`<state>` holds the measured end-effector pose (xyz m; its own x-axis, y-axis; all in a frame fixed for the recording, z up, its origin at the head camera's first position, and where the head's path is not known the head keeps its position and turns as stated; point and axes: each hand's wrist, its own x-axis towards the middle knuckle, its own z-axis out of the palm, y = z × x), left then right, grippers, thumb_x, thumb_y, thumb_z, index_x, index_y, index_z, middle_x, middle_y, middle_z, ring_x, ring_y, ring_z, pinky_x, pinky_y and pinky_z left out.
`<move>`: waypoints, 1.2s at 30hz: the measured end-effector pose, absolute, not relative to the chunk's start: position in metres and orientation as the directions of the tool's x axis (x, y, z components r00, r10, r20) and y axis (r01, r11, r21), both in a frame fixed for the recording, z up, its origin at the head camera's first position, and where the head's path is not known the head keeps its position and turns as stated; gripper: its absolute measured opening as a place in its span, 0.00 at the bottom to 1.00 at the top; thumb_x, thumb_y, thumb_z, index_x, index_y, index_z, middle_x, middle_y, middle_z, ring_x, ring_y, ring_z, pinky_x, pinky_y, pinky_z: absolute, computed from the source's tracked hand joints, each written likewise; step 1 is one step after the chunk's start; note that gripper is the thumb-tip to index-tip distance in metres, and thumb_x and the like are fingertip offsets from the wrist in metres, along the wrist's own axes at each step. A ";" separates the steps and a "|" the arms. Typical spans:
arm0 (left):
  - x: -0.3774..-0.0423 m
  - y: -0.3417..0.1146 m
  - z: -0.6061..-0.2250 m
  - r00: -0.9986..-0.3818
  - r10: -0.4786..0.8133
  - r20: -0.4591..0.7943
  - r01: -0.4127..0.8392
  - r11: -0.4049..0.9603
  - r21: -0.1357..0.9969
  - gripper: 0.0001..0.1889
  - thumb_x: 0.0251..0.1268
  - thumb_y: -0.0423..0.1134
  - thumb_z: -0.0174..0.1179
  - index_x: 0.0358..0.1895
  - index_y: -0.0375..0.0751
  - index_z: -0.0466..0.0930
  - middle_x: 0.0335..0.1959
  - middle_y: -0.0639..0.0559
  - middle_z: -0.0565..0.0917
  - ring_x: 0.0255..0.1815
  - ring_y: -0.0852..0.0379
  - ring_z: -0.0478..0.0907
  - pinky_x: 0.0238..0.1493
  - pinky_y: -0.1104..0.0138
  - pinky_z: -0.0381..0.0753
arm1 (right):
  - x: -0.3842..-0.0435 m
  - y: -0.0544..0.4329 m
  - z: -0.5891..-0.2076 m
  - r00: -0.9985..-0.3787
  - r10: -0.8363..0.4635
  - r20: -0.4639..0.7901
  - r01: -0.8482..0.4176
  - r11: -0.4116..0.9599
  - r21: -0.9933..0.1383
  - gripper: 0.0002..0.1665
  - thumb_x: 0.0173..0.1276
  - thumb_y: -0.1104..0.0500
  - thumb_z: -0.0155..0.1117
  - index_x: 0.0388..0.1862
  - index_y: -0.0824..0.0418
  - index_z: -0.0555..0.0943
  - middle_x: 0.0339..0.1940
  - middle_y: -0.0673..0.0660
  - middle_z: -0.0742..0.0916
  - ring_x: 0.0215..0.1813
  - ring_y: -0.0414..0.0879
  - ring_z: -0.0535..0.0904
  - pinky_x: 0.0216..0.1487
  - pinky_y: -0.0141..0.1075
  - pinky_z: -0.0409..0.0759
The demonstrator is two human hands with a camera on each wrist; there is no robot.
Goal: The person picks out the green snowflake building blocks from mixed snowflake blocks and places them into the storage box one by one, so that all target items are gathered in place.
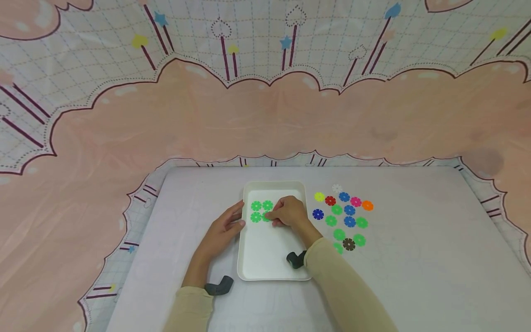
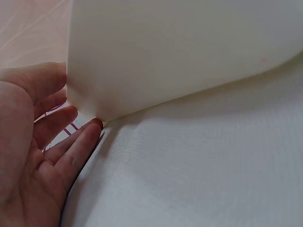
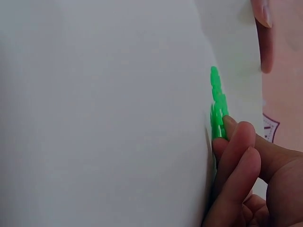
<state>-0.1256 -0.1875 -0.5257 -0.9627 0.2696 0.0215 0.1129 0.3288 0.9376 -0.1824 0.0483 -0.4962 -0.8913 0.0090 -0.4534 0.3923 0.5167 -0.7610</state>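
Head view: left hand (image 1: 221, 233) sits at the left side of the white tray (image 1: 274, 258), fingers loosely extended, thumb and fingertips against the rim; not wrapped round anything. Right hand (image 1: 290, 214) reaches over the tray's right side, thumb and fingers closed together on the lower-right green disc (image 1: 266, 217) of a two-by-two group. Other three green discs (image 1: 256, 205) lie on the tray floor between the hands, just left of the right hand's fingertips. To the right of the right hand, off the tray: loose slotted discs, incl. yellow disc (image 1: 319, 197), red disc (image 1: 330, 200), pink disc (image 1: 356, 202), orange disc (image 1: 367, 205), brown disc (image 1: 349, 244), plus white, blue and more green ones. Beige sleeves (image 1: 340, 272) behind both hands; dark curved wrist piece (image 1: 220, 286) by each wrist. All on a white tabletop (image 1: 423, 258).

Left wrist view: left hand's fingers apart, tips touching the tray edge. Tray surface fills the area beside them.

Right wrist view: right hand's thumb and a finger pinch the near end of the green cluster, seen almost edge-on; exact grip on the disc partly hidden. Left hand's fingertips show beyond, at the tray's far edge.
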 end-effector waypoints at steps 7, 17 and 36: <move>-0.125 -0.187 -0.525 -0.963 0.267 0.017 0.108 0.329 0.938 0.32 0.75 0.43 0.61 0.78 0.54 0.64 0.76 0.47 0.71 0.72 0.43 0.74 0.68 0.54 0.80 | -0.184 0.048 -0.497 -0.888 0.010 -0.460 0.399 0.513 -0.759 0.18 0.54 0.55 0.84 0.29 0.59 0.80 0.20 0.54 0.85 0.19 0.42 0.82 0.21 0.27 0.80; -0.125 -0.187 -0.524 -0.962 0.271 0.014 0.105 0.324 0.940 0.32 0.75 0.42 0.61 0.79 0.53 0.64 0.75 0.46 0.72 0.72 0.43 0.74 0.68 0.54 0.80 | -0.181 0.048 -0.492 -0.893 0.011 -0.449 0.388 0.522 -0.760 0.18 0.54 0.56 0.84 0.28 0.59 0.80 0.19 0.53 0.84 0.19 0.41 0.81 0.21 0.26 0.79; -0.124 -0.188 -0.524 -0.964 0.264 0.013 0.101 0.326 0.940 0.32 0.75 0.45 0.61 0.78 0.56 0.64 0.76 0.47 0.71 0.72 0.44 0.74 0.68 0.53 0.80 | -0.181 0.050 -0.494 -0.895 -0.018 -0.445 0.378 0.501 -0.779 0.16 0.54 0.58 0.83 0.28 0.59 0.80 0.20 0.53 0.84 0.18 0.40 0.81 0.21 0.26 0.79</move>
<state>-0.1240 -0.1876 -0.5242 -0.9644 0.2641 0.0125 0.1014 0.3256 0.9400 -0.1806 0.0498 -0.4936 -0.8952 -0.0178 -0.4454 0.3776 0.5007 -0.7789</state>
